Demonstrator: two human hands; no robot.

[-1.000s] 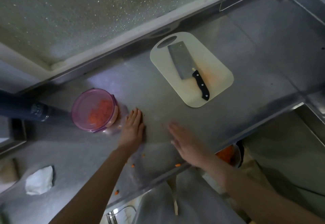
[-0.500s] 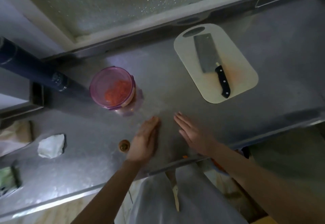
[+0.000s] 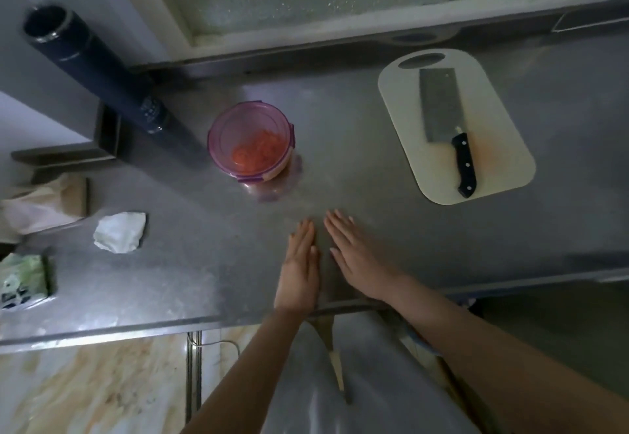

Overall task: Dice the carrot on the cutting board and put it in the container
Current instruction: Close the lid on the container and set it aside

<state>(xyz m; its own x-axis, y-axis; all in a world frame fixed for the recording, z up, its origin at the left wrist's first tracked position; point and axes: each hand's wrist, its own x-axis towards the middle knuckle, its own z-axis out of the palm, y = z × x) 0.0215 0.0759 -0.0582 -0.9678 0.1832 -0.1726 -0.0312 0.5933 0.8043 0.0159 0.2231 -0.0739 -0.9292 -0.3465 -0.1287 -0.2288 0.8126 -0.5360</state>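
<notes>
status: looks essentially done

- carrot [image 3: 257,152]: orange diced pieces piled at the bottom of the container [image 3: 211,140], a round pink-purple see-through tub with clip tabs, standing on the tabletop [image 3: 340,120] left of centre
- can't tell whether a lid is on; the purple tint and tabs would fit either reading
- cutting board [image 3: 503,161]: far right, well apart from the container; it carries only the cleaver [image 3: 439,103] and a faint orange stain beside the black handle; no whole carrot or cut pieces show on it
- cleaver lies flat, blade toward the wall, handle toward the person, with nobody touching it
- left hand [image 3: 299,263]: palm down, fingers straight and together, holding nothing
- right hand [image 3: 354,256]: the same, flat and holding nothing, fingers angled slightly left
- both hands lie side by side near the front edge of the tabletop, close together with a narrow gap between them, well short of container and board; whether they press on the steel or hover just over it I can't tell

judgement: dice step complete, transfer complete. Left, if anything: clip a lid on if it's off, and wipe the board. Flat idle hands with the knife parked read as an end-of-task pose

other stuff, unrelated: dark cylinder [image 3: 95,69] leaning at back left, crumpled tissue [image 3: 119,232], brown paper bag [image 3: 51,202], green packet [image 3: 20,280] at the left edge
</notes>
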